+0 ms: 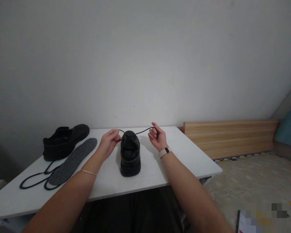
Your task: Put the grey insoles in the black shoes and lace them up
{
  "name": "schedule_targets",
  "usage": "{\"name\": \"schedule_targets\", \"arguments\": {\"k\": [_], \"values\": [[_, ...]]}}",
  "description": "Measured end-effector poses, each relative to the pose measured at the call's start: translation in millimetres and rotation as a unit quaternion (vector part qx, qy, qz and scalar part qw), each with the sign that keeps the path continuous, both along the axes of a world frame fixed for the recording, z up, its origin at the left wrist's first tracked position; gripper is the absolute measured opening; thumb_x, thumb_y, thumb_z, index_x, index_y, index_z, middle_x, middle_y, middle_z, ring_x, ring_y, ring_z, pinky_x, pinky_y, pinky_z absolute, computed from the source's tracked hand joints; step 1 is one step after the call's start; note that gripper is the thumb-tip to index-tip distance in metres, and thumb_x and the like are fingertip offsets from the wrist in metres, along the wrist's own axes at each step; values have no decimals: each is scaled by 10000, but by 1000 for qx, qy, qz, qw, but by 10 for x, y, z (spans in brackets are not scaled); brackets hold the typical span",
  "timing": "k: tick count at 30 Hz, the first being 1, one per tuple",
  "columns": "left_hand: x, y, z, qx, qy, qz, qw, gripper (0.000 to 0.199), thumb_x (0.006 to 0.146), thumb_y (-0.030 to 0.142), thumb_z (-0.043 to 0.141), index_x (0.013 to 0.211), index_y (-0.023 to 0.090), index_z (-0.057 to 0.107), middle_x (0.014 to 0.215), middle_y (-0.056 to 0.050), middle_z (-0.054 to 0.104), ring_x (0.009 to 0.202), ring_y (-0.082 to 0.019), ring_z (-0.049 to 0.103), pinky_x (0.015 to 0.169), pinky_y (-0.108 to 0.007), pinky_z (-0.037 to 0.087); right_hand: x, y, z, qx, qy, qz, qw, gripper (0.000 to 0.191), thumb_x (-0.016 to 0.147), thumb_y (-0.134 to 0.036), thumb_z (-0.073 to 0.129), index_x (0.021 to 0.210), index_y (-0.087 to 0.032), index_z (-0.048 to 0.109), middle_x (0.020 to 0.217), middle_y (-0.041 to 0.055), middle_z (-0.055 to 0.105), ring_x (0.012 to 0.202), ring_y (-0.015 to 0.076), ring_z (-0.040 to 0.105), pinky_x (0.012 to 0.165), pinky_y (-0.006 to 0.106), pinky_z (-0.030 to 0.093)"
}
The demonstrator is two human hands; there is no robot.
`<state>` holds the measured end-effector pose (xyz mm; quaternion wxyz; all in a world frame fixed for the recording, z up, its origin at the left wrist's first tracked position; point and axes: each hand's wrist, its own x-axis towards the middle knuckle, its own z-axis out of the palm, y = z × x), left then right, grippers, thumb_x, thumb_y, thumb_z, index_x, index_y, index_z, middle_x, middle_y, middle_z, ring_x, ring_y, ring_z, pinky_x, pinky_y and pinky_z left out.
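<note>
A black shoe [130, 158] stands upright on the white table, its heel toward me and its toe toward the wall. Its black lace [144, 130] stretches out to both sides from the top of the shoe. On the left, my left hand [109, 141] pinches one end of the lace close beside the shoe. My right hand [158, 136] is raised to the right of the shoe, fingers curled, with the other lace end running over them and down across the palm.
At the left of the white table [184, 161] lie a second black shoe [60, 144], a grey insole [74, 161] and a loose black lace [32, 181]. A plain wall rises behind. To the right are a wooden board [232, 137] and a patterned mattress [247, 181].
</note>
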<state>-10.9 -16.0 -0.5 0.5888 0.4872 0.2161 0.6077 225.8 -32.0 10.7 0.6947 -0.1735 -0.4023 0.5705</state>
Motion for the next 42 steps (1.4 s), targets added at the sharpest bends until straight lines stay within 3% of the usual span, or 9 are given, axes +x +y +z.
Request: {"name": "schedule_targets", "arguments": {"k": [3,6,12,23,30,33,37,42], "values": [[63,-14,-46,37,135,80,987,252,668,350,775,722,153,627,611,20,552,585,-110,486,579,-222,398,-85,13,-39,-2,-70,14,997,201,787,-373,613,892,-203,613,400,-109,249,395,83,189,402,241,154],[90,-33,-52,57,182,92,977,311,658,432,765,729,162,629,625,8,584,571,-117,488,535,-221,343,-177,31,-87,-13,-122,41,992,251,754,-391,659,882,-176,642,373,-107,302,374,68,219,414,242,157],[57,1,-36,60,148,85,984,293,728,440,706,706,172,591,514,60,428,494,-88,374,493,-219,257,-244,87,-181,-22,-172,33,984,292,727,-406,683,890,-164,658,409,-80,441,389,67,311,422,236,170],[28,7,-50,-32,15,6,999,262,718,347,743,737,176,546,602,58,450,588,-76,443,571,-179,375,-240,69,-217,-25,-194,62,979,264,713,-350,686,890,-160,641,390,-131,267,378,45,169,422,229,95],[32,23,-39,-73,-44,-12,996,285,667,315,787,741,163,558,593,59,458,569,-63,447,524,-157,359,-261,81,-235,-26,-204,54,977,233,696,-340,687,849,-170,640,461,-92,386,411,49,253,417,213,138],[15,18,-16,-76,-44,-16,996,250,684,300,773,739,155,578,589,55,461,567,-67,455,538,-172,383,-283,96,-261,-26,-213,45,976,236,667,-340,718,818,-175,643,534,-67,453,453,55,326,415,200,192],[-45,13,28,-62,-23,-38,997,323,680,292,767,936,145,635,681,14,563,653,-108,539,628,-236,451,-320,93,-282,-19,-233,36,972,263,668,-378,739,813,-180,644,623,-44,511,506,65,393,438,197,279],[-82,9,23,-55,108,8,993,369,661,333,788,944,169,617,795,-19,632,699,-131,595,629,-237,444,-333,65,-265,10,-257,20,966,288,667,-391,755,853,-192,658,718,-23,557,565,83,433,490,216,332]]}}
